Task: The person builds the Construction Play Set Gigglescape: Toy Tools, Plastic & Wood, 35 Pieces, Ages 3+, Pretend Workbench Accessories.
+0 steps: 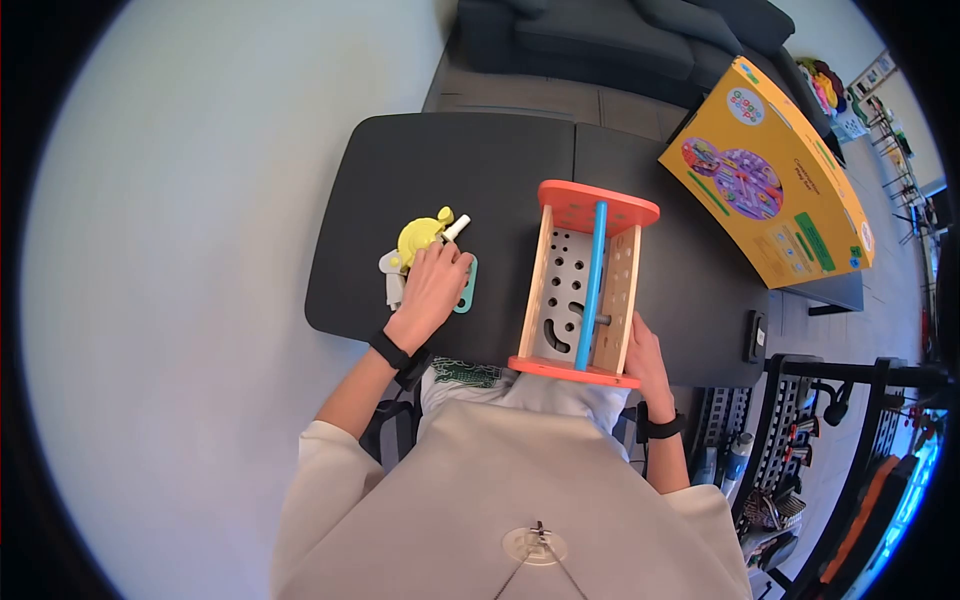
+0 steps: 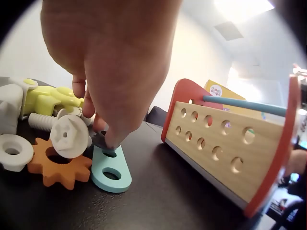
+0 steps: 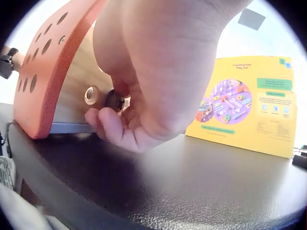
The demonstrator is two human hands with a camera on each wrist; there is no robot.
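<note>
A toy toolbox with wooden sides, red ends (image 1: 598, 205) and a blue bar handle (image 1: 592, 285) stands on the table. At its right side my right hand (image 1: 645, 365) pinches the dark grey head of a bolt (image 3: 114, 100), whose shank (image 1: 602, 320) pokes through a hole into the box. Over on the left, my left hand (image 1: 435, 285) reaches down with thumb and fingers around a small dark grey piece (image 2: 100, 139), mostly hidden by them. This piece is right at the end of a teal strip with holes (image 2: 111, 179). An orange gear (image 2: 60, 170) and white screw (image 2: 69, 135) lie beside it.
Yellow toy parts (image 1: 418, 238), a white nut (image 2: 15, 152) and light grey pieces (image 1: 392, 285) crowd the left side of the table (image 1: 470, 150). A large yellow box (image 1: 770, 180) stands at the back right. Near the right edge lies a black device (image 1: 754, 336).
</note>
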